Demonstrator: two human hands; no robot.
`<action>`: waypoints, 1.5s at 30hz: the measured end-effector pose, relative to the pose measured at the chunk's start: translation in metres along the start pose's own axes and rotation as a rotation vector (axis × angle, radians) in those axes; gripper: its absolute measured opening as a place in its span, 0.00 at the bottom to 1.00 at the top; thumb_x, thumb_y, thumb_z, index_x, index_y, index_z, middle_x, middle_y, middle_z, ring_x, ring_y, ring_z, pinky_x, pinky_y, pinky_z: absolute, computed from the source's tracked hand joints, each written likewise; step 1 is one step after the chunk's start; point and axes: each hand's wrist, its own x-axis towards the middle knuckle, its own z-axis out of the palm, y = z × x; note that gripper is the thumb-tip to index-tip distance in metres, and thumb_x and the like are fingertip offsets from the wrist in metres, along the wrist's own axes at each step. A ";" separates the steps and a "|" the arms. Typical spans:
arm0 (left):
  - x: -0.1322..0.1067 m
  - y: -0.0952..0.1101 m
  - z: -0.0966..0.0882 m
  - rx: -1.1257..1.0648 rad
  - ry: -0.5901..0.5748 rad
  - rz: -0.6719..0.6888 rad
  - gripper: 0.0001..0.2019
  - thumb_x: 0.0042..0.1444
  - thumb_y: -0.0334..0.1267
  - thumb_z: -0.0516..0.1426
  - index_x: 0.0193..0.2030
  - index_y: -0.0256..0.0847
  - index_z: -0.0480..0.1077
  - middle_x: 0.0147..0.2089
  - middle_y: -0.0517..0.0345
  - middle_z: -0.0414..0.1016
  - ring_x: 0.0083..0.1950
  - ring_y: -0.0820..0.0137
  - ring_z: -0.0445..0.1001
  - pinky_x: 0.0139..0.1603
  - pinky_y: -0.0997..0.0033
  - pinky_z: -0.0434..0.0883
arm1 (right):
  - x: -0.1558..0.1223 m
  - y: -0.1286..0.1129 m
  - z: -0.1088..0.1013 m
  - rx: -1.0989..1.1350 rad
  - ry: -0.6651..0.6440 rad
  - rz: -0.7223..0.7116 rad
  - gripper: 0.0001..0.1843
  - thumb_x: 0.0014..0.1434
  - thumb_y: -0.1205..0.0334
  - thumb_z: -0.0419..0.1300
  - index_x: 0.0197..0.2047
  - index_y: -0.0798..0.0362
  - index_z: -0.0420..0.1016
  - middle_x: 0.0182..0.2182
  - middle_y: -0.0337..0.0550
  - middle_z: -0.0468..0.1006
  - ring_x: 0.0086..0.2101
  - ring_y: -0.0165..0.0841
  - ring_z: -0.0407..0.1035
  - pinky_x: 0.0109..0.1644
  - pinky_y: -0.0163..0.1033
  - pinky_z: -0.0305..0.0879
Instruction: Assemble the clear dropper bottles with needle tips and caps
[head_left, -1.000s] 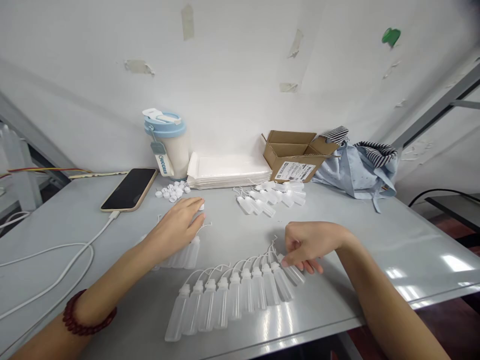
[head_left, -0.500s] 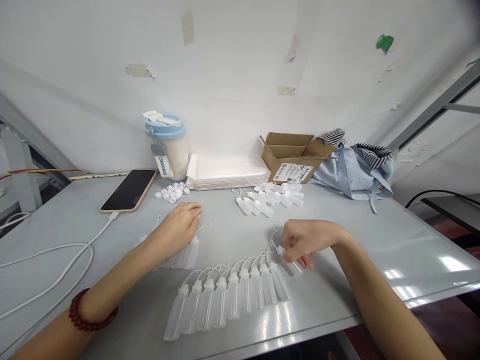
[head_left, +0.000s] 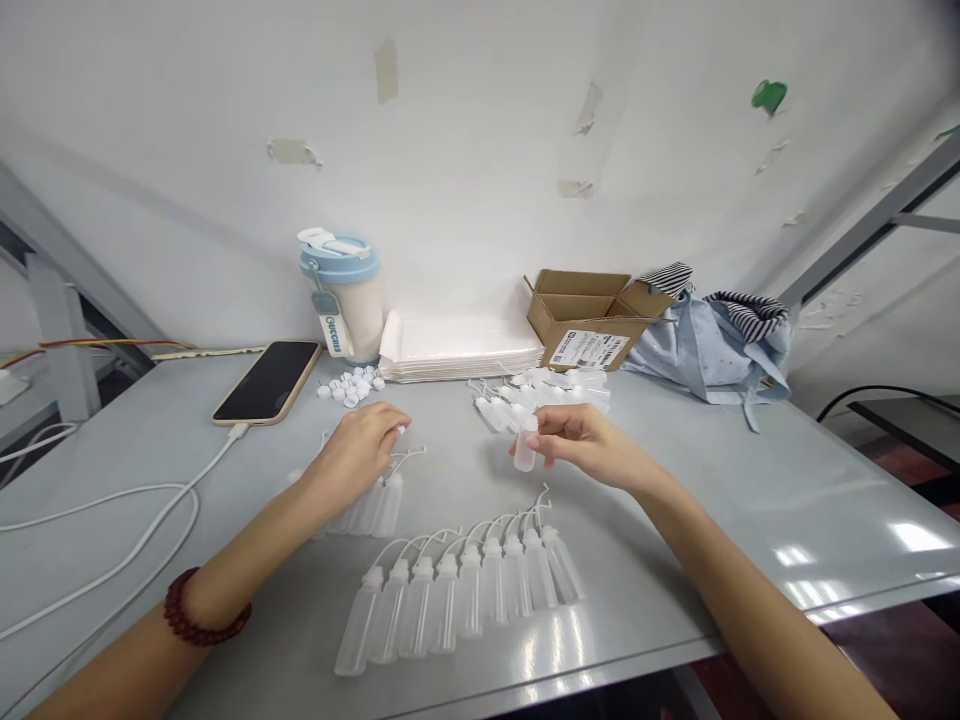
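My right hand (head_left: pixel 574 440) grips a small translucent squeeze bottle (head_left: pixel 525 452) between thumb and fingers, holding it upright above the table. My left hand (head_left: pixel 360 445) is closed in a pinch on a small white cap (head_left: pixel 402 429), of which only a bit shows at the fingertips. Below both hands lies a slanting row of squeeze bottles (head_left: pixel 470 598), each with a thin white curved tube at its neck. Several more bottles (head_left: pixel 388 505) lie partly hidden under my left hand. Beyond it is a pile of white caps (head_left: pixel 349 385).
A heap of loose bottles (head_left: pixel 495 412) lies before a stack of white envelopes (head_left: pixel 461 350) and an open cardboard box (head_left: pixel 585 345). A lidded cup (head_left: pixel 356 305), a phone (head_left: pixel 266 382) with a white cable (head_left: pixel 161 510), and a blue cloth bag (head_left: pixel 701 345) also rest on the table.
My right hand has moved up and left from the right end of the row, and a bottle now stands upright in its fingers. A white cap now shows at my left fingertips.
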 end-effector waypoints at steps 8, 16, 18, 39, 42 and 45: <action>-0.012 0.041 -0.010 -0.548 0.008 -0.146 0.14 0.55 0.47 0.56 0.41 0.42 0.74 0.41 0.54 0.79 0.40 0.64 0.77 0.40 0.66 0.75 | 0.004 0.002 0.032 0.225 -0.066 -0.068 0.15 0.65 0.56 0.48 0.41 0.54 0.72 0.41 0.45 0.75 0.38 0.33 0.72 0.39 0.39 0.69; -0.016 0.054 -0.003 -0.818 -0.103 -0.097 0.09 0.55 0.40 0.57 0.40 0.42 0.75 0.41 0.57 0.79 0.42 0.67 0.76 0.45 0.68 0.74 | 0.002 0.003 0.046 0.253 -0.119 -0.054 0.12 0.64 0.60 0.49 0.42 0.55 0.72 0.34 0.41 0.71 0.31 0.29 0.68 0.33 0.35 0.66; -0.016 0.056 -0.004 -0.872 -0.112 -0.081 0.08 0.56 0.40 0.57 0.40 0.42 0.75 0.41 0.57 0.78 0.42 0.67 0.76 0.46 0.67 0.74 | 0.001 0.003 0.047 0.247 -0.134 -0.048 0.14 0.64 0.59 0.50 0.45 0.54 0.72 0.31 0.40 0.70 0.30 0.28 0.67 0.33 0.34 0.65; -0.022 0.064 -0.009 -0.812 -0.068 -0.071 0.05 0.53 0.39 0.59 0.34 0.42 0.74 0.36 0.58 0.77 0.40 0.66 0.76 0.44 0.68 0.74 | -0.001 0.010 0.047 0.379 -0.133 0.001 0.18 0.63 0.54 0.53 0.51 0.55 0.73 0.31 0.41 0.72 0.22 0.23 0.59 0.25 0.32 0.59; -0.024 0.066 -0.006 -0.774 -0.026 -0.013 0.05 0.55 0.37 0.57 0.34 0.41 0.74 0.37 0.57 0.77 0.41 0.66 0.76 0.45 0.66 0.74 | 0.000 0.011 0.048 0.431 -0.144 0.009 0.17 0.63 0.53 0.53 0.47 0.56 0.74 0.30 0.41 0.71 0.22 0.23 0.58 0.25 0.31 0.58; -0.026 0.066 -0.003 -0.751 0.011 0.020 0.05 0.56 0.35 0.56 0.36 0.41 0.74 0.38 0.56 0.77 0.42 0.66 0.75 0.46 0.66 0.74 | 0.000 0.012 0.048 0.525 -0.171 0.013 0.16 0.63 0.54 0.54 0.40 0.57 0.76 0.29 0.40 0.70 0.23 0.23 0.56 0.24 0.30 0.57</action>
